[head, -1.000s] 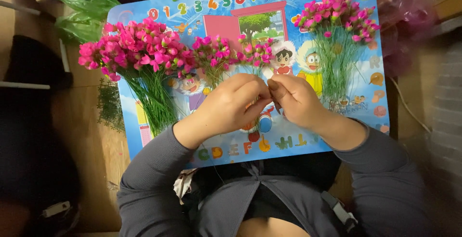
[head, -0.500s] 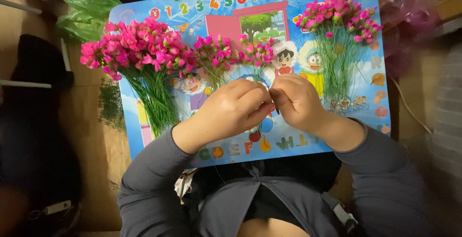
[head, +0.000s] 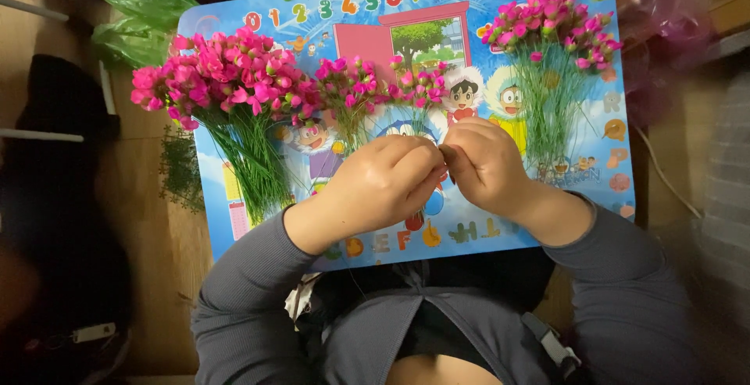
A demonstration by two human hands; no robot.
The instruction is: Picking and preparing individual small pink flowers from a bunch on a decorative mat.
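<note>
Looking down from the head view: the left hand (head: 380, 184) and right hand (head: 486, 164) are being held together, fingertips touching, over a blue cartoon-printed board (head: 234, 229). Fingers are curled tight — whatever is being pinched is hidden, so the grip cannot be told. A small flower bunch (head: 418, 88) is lying just beyond the hands, beside another small bunch (head: 348, 80). A large pink bunch (head: 223, 76) is lying at the left, another bunch (head: 551, 29) at the right — a green plastic bag (head: 137, 17) is sitting off the board.
</note>
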